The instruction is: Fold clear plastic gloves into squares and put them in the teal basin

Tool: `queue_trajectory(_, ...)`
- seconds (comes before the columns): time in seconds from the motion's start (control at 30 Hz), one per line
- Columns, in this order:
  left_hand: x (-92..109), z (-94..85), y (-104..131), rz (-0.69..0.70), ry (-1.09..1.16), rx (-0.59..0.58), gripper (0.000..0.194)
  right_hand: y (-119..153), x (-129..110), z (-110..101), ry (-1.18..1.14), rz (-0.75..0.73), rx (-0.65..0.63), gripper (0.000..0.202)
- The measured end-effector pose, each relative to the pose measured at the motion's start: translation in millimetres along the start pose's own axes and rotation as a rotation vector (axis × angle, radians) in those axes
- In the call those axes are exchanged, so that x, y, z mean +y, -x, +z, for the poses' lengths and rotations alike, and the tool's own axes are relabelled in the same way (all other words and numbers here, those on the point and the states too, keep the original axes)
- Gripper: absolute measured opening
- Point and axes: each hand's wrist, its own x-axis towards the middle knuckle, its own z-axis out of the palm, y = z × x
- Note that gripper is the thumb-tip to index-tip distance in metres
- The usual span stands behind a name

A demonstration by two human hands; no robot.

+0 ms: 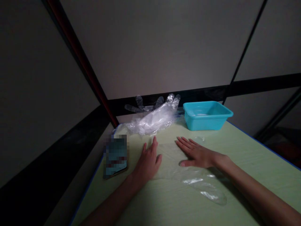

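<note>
A clear plastic disposable glove (pixel 172 163) lies spread on the table, its fingers pointing to the right and its cuff to the left. My right hand (pixel 195 152) rests flat on it with fingers stretched out, hiding part of the glove. At the cuff end is my left hand (pixel 150 160), palm down, fingers apart, its edge touching or just over the plastic. Behind both hands sits a crumpled pile of clear plastic gloves (pixel 155 119), some fingers sticking up against the wall.
A turquoise plastic basin (pixel 207 116) stands at the back right of the pale green table (pixel 249 153). A phone (pixel 115 157), blurred out, lies near the left edge. Light panels (pixel 164 47) with dark strips rise behind the table.
</note>
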Motion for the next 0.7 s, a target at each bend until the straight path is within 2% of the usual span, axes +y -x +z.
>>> queue_trajectory(0.13,-4.4,-0.1,-1.9,-0.024,0.101,0.033,0.073,5.6,9.9,-9.1,-0.061,-0.004,-0.01,0.092)
queue_trajectory(0.3,-7.6,-2.2,-4.0,-0.108,0.215,0.109,0.078,7.9,23.4,-16.7,-0.237,0.018,0.104,0.078)
queue_trajectory(0.43,-7.4,-2.6,-3.9,-0.108,0.177,0.118,0.073,4.4,32.1,-12.8,-0.307,0.031,0.215,0.07)
queue_trajectory(0.7,-9.6,0.3,-4.7,-0.059,0.053,0.124,0.061,-0.6,41.7,-5.9,-0.285,-0.016,0.437,0.052)
